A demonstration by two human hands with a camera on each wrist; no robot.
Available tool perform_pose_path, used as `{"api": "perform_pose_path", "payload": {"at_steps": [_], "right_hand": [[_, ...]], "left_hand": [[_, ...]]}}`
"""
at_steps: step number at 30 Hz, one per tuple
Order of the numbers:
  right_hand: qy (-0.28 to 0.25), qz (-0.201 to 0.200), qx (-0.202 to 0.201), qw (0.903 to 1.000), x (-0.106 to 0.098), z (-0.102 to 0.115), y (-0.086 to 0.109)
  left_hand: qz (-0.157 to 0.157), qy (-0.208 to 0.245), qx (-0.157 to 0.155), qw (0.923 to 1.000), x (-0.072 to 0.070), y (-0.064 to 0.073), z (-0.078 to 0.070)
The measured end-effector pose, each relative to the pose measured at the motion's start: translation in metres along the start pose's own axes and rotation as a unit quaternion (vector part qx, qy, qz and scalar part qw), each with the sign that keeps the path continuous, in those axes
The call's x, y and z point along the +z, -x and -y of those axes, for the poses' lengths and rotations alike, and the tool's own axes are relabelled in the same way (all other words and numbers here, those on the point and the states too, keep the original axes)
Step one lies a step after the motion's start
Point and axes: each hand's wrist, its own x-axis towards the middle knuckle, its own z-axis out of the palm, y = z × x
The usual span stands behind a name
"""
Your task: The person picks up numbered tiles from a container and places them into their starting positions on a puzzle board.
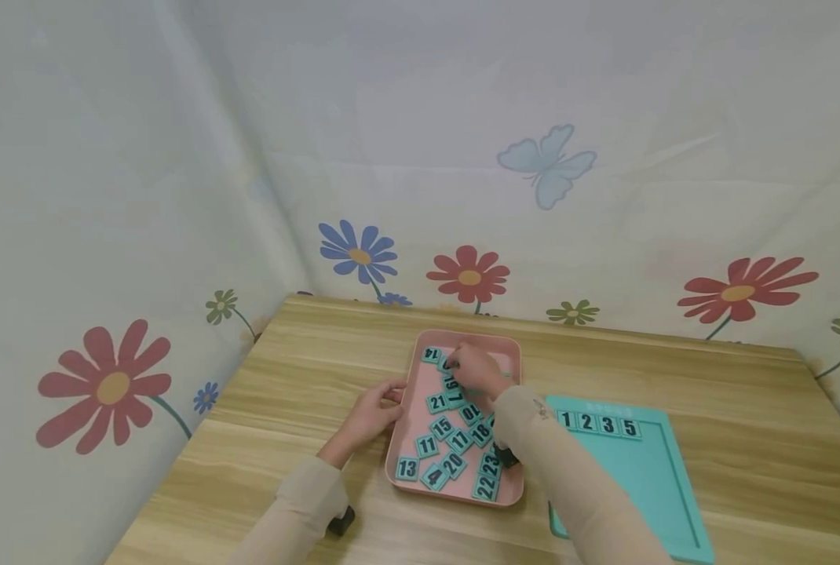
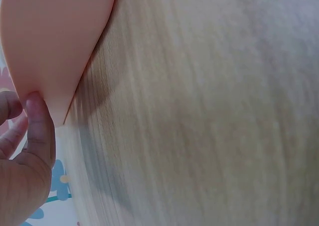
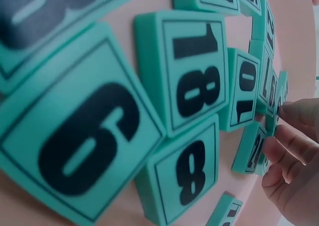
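Note:
A pink tray full of teal number tiles stands on the wooden table. My left hand grips the tray's left wall; in the left wrist view its thumb presses the outer side, fingers at the rim. Inside the tray's far part, my right hand pinches a number tile, its digit partly covered by the fingers. Near those fingers lie the 14 tile and the 19 tile. Closer to the right wrist camera are the 18 tile, the 8 tile and a 6-or-9 tile.
Right of the tray lies a teal board with a raised edge, partly behind the right sleeve. Along its top row sit tiles 1, 2, 3 and 5. A flowered cloth hangs behind the table.

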Motion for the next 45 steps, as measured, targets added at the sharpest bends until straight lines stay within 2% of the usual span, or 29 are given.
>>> {"api": "perform_pose_path", "payload": {"at_steps": [3,10,12,13,19,27,40,45], "right_hand": [[-0.012,-0.011,0.012,0.9998,0.003,0.001,0.000],[-0.051,-0.046,0.074,0.9949,0.011,0.005,0.001],[-0.050,-0.055,0.080,0.9940,0.012,0.006,0.000],[-0.052,-0.058,0.084,0.9934,0.013,0.007,0.000],[-0.078,-0.067,0.109,0.9887,0.013,0.005,-0.002],[-0.082,-0.080,0.111,0.9871,0.012,0.000,-0.005],[-0.051,-0.082,0.065,0.9932,0.009,-0.005,-0.003],[-0.047,-0.080,0.061,0.9938,0.009,-0.006,-0.004]], "left_hand": [[-0.001,-0.002,0.001,1.0000,0.000,0.000,0.001],[0.001,0.004,0.001,1.0000,0.000,0.005,-0.003],[0.001,0.005,0.000,1.0000,0.000,0.004,-0.002],[-0.001,0.004,0.001,1.0000,0.000,0.001,0.003],[-0.002,0.000,-0.002,1.0000,0.001,0.000,0.001],[-0.003,0.001,0.002,1.0000,0.001,0.003,-0.003],[-0.005,-0.002,0.001,1.0000,0.000,0.006,-0.007],[-0.004,-0.003,0.001,1.0000,0.000,0.007,-0.007]]}}
